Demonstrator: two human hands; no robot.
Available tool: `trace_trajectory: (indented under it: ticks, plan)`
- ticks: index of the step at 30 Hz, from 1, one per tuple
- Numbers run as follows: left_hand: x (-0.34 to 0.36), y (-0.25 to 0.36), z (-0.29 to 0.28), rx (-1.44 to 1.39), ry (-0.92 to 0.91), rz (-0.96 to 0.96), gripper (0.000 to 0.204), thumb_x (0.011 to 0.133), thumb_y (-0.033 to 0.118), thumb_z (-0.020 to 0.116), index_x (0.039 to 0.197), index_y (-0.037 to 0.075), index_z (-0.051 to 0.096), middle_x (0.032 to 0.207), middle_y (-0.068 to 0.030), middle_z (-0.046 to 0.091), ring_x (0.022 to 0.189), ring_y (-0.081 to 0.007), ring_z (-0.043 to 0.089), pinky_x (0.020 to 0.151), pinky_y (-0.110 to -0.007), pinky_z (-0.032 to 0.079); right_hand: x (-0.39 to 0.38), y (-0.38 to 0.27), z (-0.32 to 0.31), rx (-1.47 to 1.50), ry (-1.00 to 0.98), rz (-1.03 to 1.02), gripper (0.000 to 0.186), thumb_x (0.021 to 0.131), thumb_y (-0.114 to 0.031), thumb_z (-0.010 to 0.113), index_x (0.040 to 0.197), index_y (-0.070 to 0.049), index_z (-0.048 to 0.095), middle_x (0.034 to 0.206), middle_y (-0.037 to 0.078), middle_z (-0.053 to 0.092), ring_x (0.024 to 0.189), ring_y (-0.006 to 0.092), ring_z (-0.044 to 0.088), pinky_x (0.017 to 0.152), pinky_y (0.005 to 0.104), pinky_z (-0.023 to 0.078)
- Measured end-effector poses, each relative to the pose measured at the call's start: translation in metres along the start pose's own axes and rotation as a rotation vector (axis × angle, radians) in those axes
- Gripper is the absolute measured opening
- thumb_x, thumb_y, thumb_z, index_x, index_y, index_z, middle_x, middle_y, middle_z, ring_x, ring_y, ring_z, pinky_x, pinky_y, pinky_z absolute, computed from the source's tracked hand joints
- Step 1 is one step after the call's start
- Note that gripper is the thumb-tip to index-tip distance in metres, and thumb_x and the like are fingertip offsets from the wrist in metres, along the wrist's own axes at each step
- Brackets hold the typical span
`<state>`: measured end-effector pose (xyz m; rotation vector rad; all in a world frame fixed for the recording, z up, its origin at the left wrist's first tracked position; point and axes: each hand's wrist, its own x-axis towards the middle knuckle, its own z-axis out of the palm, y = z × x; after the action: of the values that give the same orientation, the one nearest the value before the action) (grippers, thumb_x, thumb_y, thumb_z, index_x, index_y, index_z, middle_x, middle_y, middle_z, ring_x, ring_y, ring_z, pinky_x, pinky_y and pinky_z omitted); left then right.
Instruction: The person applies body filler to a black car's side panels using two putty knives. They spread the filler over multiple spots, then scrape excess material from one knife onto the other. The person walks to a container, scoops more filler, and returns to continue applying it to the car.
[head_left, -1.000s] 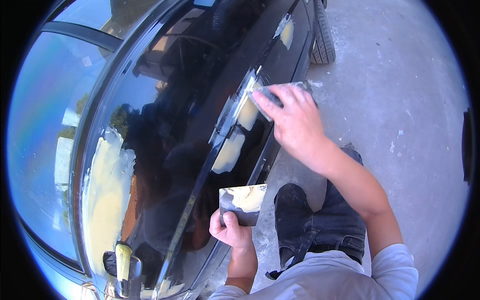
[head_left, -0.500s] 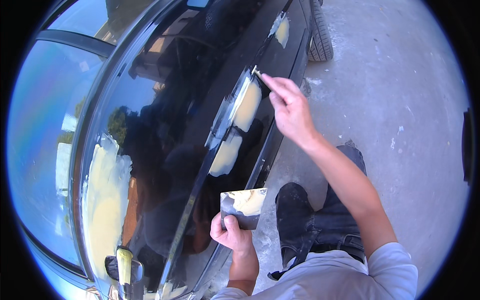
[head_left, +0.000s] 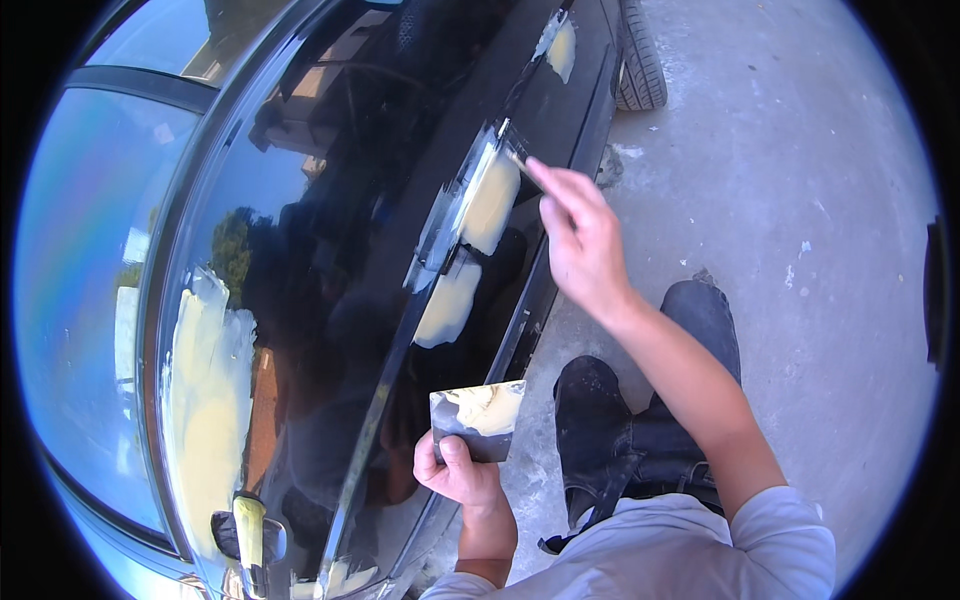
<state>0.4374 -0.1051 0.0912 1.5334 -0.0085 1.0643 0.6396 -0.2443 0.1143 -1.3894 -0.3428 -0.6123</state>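
Reaching up along the black car door [head_left: 330, 260], the right hand [head_left: 580, 245] now sits higher and further from the body than a second ago, when it lay flat and spread over the upper filler patch [head_left: 490, 200]. That pale cream patch is now uncovered, while half a second ago the hand was already pulling up past its top edge. The fingers [head_left: 555, 185] are drawn narrow, pinched together on a small spreader blade [head_left: 515, 150] whose tip touches the door panel at the patch's upper right corner; only a sliver of the blade shows, so its shape is hard to tell.

Below it, a second cream filler patch [head_left: 450, 300] lies just under the first, the two almost touching along the door's crease. A third small patch [head_left: 562, 45] sits far up the panel near the rear tyre [head_left: 640, 60], and a broad smear of filler [head_left: 205, 400] covers the lower left of the door above the handle [head_left: 245, 530].

The left hand [head_left: 460, 475] has barely shifted across the frames. Its fingers are closed around the lower edge of a flat metal mixing board [head_left: 478, 420], thumb on top, held near the knee with a dab of cream filler on its upper face. The person crouches on the concrete floor [head_left: 800, 200], one dark trouser knee [head_left: 700, 310] raised.
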Motion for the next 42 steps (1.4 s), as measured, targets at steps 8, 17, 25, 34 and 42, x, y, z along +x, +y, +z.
trace_trajectory:
  ticks: [8, 17, 25, 34, 42]
  plan:
    - [0.001, 0.002, 0.003, -0.053, -0.022, 0.005, 0.027, 0.09, 0.022, 0.059, 0.097, -0.004, 0.056, 0.091, -0.0119, 0.064, 0.084, -0.0184, 0.063, 0.077, -0.032, 0.052, -0.037, -0.022, 0.024, -0.12, -0.05, -0.127, 0.041, 0.08, 0.006, 0.059, 0.118, -0.009, 0.061, 0.108, 0.011, 0.058, 0.1, 0.0251, 0.055, 0.087, 0.0313, 0.044]
    - [0.009, -0.006, 0.031, -0.019, 0.037, -0.123, 0.023, 0.087, 0.019, 0.065, 0.088, -0.004, 0.061, 0.083, -0.0056, 0.064, 0.076, -0.0102, 0.056, 0.072, -0.026, 0.046, -0.053, -0.058, -0.043, 0.76, -0.508, 0.315, 0.028, 0.092, -0.005, 0.048, 0.118, -0.001, 0.059, 0.11, 0.01, 0.059, 0.1, 0.0174, 0.055, 0.087, 0.0279, 0.043]
    - [0.002, -0.005, 0.032, -0.237, -0.056, -0.344, 0.024, 0.083, 0.021, 0.069, 0.088, -0.002, 0.062, 0.081, -0.0024, 0.063, 0.072, -0.0077, 0.054, 0.067, -0.024, 0.045, -0.039, -0.055, -0.072, 0.451, -0.658, 0.646, 0.022, 0.093, -0.015, 0.051, 0.11, -0.001, 0.058, 0.093, 0.007, 0.063, 0.081, 0.0119, 0.061, 0.074, 0.0244, 0.048]
    - [0.008, 0.011, 0.05, -0.455, -0.128, -0.556, 0.023, 0.086, 0.017, 0.066, 0.098, -0.002, 0.064, 0.084, -0.0022, 0.063, 0.075, -0.007, 0.055, 0.069, -0.023, 0.046, -0.061, -0.041, -0.067, 0.731, -0.753, 1.051, 0.043, 0.085, -0.01, 0.065, 0.123, 0.0, 0.048, 0.096, 0.008, 0.063, 0.085, 0.0116, 0.062, 0.074, 0.0248, 0.051]
    - [0.027, 0.019, 0.054, 0.06, 0.047, -0.129, 0.023, 0.088, 0.015, 0.064, 0.101, -0.004, 0.064, 0.085, -0.0024, 0.064, 0.076, -0.0058, 0.053, 0.071, -0.019, 0.043, -0.041, -0.066, -0.089, -0.339, -0.345, -0.435, 0.028, 0.07, -0.006, 0.067, 0.097, -0.011, 0.069, 0.097, 0.008, 0.059, 0.086, 0.0206, 0.056, 0.079, 0.0348, 0.048]
